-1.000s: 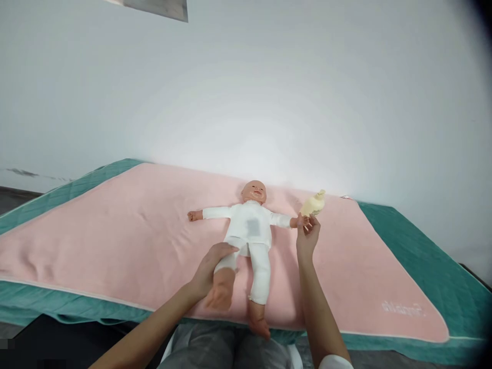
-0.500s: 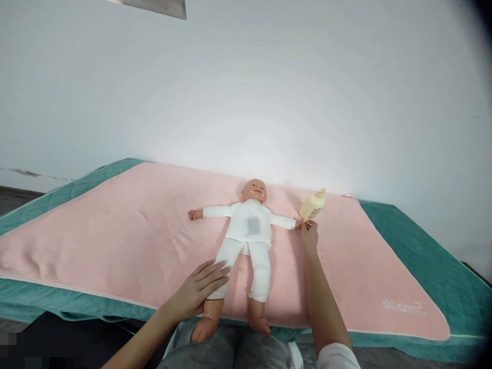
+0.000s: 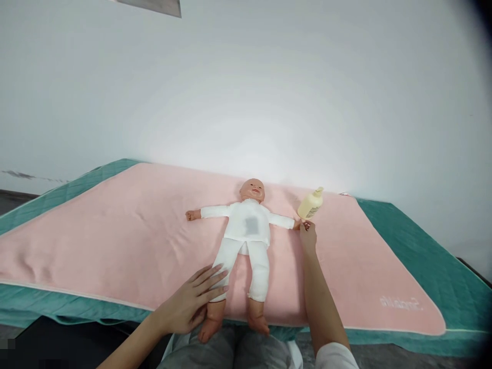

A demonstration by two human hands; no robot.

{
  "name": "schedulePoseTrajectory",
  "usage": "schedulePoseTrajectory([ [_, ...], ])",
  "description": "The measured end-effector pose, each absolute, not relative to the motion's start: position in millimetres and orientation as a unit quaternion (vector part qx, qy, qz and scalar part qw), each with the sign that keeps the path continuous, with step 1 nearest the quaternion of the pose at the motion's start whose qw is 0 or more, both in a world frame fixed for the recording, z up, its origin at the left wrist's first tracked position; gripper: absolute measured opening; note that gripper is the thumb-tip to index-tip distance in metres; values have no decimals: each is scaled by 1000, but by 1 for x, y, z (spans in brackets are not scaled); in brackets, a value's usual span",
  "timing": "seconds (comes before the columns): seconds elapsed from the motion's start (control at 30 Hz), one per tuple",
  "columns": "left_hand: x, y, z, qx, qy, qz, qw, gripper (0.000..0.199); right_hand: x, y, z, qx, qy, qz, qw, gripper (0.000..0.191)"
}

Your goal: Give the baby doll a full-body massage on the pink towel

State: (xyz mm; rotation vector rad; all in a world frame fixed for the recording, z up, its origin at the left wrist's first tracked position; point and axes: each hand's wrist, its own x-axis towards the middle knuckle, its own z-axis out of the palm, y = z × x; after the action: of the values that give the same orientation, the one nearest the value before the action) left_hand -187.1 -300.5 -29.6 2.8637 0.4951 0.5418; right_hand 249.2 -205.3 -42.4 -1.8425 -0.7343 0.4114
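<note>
A baby doll (image 3: pixel 255 228) in a white top and white trousers lies on its back, arms spread wide and bare feet towards me. My left hand (image 3: pixel 194 297) rests with outstretched fingers on the lower leg at the left. At the doll's hand on the right side, my right hand (image 3: pixel 308 237) has its fingers curled around the small hand, which is partly hidden by them. Just beyond my right fingers stands a pale yellow pump bottle (image 3: pixel 309 206) with dark print on its side.
Under the doll is a pink blanket (image 3: pixel 115 230) with pale lettering at its right corner. It covers a green quilted bed (image 3: pixel 415 241) against a white wall (image 3: pixel 246 92). My lap in grey trousers (image 3: pixel 234 351) is at the near edge.
My left hand has slid slightly down and left along the doll's leg, and the foot beside it has shifted a little right. My right hand stays at the doll's hand.
</note>
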Motion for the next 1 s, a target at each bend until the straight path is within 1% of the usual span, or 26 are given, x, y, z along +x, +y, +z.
schedulePoseTrajectory([
  [0.13, -191, -309, -41, 953, 182, 223, 92, 84, 253, -203, -47, -762, -301, 182, 543, 39],
  [0.3, -194, -313, -49, 949, 202, 231, 70, 86, 258, -200, -53, -746, -290, 199, 566, 35],
  [0.4, -192, -314, -52, 944, 211, 249, 49, 89, 258, -198, -54, -732, -285, 203, 584, 37],
  [0.5, -188, -316, -57, 940, 213, 263, 30, 83, 257, -195, -54, -709, -286, 209, 609, 43],
  [0.57, -185, -317, -61, 933, 222, 279, 42, 79, 256, -193, -53, -689, -291, 215, 629, 49],
  [0.7, -178, -318, -64, 894, 239, 356, 125, 77, 255, -190, -52, -649, -306, 231, 657, 64],
  [0.8, -174, -312, -56, 857, 228, 426, 178, 74, 252, -191, -48, -630, -302, 242, 673, 73],
  [0.87, -172, -305, -46, 845, 206, 459, 181, 68, 247, -194, -41, -619, -307, 227, 687, 74],
  [0.93, -169, -296, -34, 837, 198, 478, 178, 57, 239, -197, -31, -610, -332, 186, 695, 70],
  [1.0, -164, -286, -22, 827, 235, 480, 177, 49, 230, -201, -20, -604, -367, 144, 693, 64],
])
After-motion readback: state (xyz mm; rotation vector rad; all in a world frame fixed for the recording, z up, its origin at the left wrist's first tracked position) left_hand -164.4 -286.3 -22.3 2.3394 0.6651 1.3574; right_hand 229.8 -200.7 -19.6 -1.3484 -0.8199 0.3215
